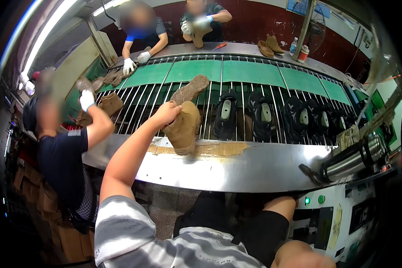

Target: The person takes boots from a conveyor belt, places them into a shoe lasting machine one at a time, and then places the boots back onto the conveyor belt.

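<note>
Tan boot [183, 127] on steel ledge [254, 165], left hand [166, 112] grip clenched around its top, right hand unseen

A blue rectangular sign [296, 6] hangs on the dark red back wall, top right; brown cardboard boxes [53, 219] stack at lower left; a small pale paper label [347, 137] stands at the conveyor's right end.

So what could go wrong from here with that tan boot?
1. The left hand grips the boot only at its top, at the steel ledge's edge; it may tip off.
2. Another boot lies sole-up right behind; it may get knocked.
3. The right hand is out of view, so nothing steadies the boot.
</note>
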Demonstrator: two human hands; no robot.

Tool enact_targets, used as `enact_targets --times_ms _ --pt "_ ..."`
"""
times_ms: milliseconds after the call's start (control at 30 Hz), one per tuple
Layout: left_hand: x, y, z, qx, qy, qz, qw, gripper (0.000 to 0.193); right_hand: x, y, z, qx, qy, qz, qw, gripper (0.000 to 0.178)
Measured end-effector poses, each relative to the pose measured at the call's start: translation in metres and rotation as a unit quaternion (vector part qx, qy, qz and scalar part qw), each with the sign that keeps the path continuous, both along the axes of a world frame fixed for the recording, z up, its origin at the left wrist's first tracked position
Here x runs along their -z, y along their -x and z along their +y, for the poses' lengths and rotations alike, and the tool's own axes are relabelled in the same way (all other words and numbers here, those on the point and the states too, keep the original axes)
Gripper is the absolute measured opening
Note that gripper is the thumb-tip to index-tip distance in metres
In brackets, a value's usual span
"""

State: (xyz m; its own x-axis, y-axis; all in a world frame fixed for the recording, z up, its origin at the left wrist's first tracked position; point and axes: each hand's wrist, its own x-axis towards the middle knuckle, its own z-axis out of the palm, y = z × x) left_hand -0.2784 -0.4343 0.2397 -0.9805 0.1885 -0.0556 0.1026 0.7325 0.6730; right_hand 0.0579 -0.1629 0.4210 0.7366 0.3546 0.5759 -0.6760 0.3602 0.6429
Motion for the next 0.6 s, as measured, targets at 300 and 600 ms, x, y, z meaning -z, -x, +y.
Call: enact_targets --times_ms 300,600 --pt "-0.065 -0.236 0.012 0.121 -0.341 -0.088 0.928 0.031 0.270 -0.027 0.010 -0.514 0.060 -0.802 0.299 0.089" --pt "0.003 -0.358 0.143 0.284 -0.392 -0.271 0.832 0.034 0.278 -0.128 0.072 -0.684 0.168 -0.615 0.354 0.071"
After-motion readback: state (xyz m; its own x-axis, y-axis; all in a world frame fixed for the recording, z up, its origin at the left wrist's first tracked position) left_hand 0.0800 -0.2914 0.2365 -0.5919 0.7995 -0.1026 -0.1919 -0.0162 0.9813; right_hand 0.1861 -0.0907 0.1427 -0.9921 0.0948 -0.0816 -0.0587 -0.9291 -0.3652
